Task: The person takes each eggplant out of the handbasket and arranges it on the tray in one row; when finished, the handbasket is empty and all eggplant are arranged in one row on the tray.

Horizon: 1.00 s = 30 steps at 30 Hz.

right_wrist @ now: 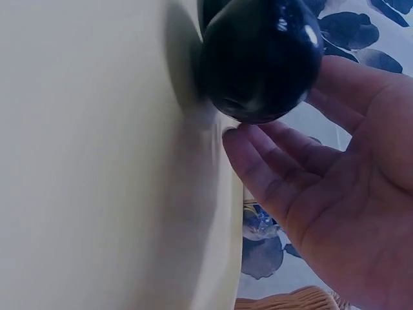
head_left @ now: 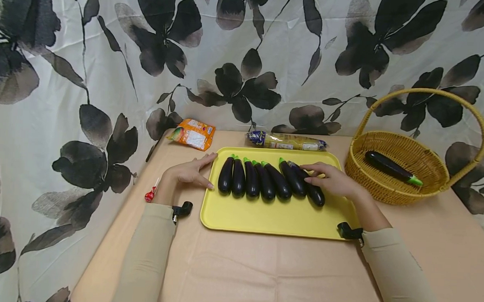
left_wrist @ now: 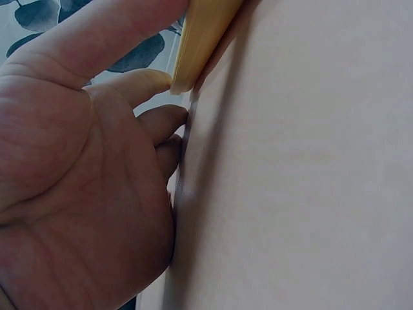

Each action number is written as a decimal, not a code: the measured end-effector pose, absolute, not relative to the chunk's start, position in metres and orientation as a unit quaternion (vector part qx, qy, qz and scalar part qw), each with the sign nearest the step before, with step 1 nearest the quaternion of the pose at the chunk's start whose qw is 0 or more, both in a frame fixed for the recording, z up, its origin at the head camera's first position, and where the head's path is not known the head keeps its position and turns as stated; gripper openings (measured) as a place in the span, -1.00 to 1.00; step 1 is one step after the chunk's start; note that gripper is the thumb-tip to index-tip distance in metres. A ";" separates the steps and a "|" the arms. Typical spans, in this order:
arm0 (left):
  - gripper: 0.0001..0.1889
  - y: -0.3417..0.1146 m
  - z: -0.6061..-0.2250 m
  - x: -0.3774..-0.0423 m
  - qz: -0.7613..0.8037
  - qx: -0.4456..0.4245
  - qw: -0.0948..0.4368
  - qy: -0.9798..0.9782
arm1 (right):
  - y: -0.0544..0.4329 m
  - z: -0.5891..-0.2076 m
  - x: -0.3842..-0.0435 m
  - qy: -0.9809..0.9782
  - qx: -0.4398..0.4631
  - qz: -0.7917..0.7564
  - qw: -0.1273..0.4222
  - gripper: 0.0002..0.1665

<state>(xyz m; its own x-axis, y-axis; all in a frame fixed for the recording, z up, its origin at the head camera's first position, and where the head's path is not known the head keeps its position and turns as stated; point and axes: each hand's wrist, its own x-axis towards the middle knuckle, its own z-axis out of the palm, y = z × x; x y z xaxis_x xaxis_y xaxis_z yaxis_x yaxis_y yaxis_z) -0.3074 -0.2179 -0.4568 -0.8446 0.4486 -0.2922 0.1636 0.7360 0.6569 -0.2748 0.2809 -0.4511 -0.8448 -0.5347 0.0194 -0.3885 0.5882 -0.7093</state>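
A row of several dark eggplants (head_left: 252, 180) with green stem ends lies on a yellow tray (head_left: 255, 217). My right hand (head_left: 331, 179) holds the rightmost eggplant (head_left: 316, 195), thumb on its near side and fingers beyond. In the right wrist view, this eggplant's rounded end (right_wrist: 261, 61) fills the space between thumb and fingers. At the tray's left edge, my left hand (head_left: 186, 173) is spread, with the thumb over the rim and the index finger reaching the far corner. The left wrist view shows that hand's palm beside the tray's edge (left_wrist: 203, 42).
A wicker basket (head_left: 356, 174) with a tall handle stands right of the tray, one eggplant (head_left: 391, 167) inside. Behind the tray lie an orange packet (head_left: 194, 134) and a long blue-and-yellow package (head_left: 287, 141). A red-wrapped lollipop (head_left: 150, 194) lies by the left wrist.
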 end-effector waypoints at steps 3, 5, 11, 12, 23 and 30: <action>0.34 -0.218 -0.457 -0.308 0.317 0.171 0.219 0.907 | 0.282 -0.445 -0.272 0.886 -0.258 -0.376 0.090 -0.41; 0.34 -0.218 -0.457 -0.308 0.318 0.172 0.217 0.907 | 0.284 -0.439 -0.270 0.886 -0.253 -0.379 0.085 -0.40; 0.34 -0.217 -0.457 -0.307 0.325 0.170 0.220 0.904 | 0.294 -0.425 -0.268 0.886 -0.249 -0.391 0.034 -0.40; 0.34 -0.217 -0.457 -0.307 0.325 0.168 0.221 0.904 | 0.296 -0.423 -0.268 0.885 -0.245 -0.394 0.023 -0.41; 0.33 -0.217 -0.457 -0.307 0.323 0.165 0.224 0.905 | 0.315 -0.405 -0.263 0.898 -0.177 -0.401 -0.039 -0.42; 0.34 -0.216 -0.456 -0.308 0.328 0.162 0.226 0.903 | 0.330 -0.401 -0.265 0.901 -0.186 -0.382 -0.081 -0.45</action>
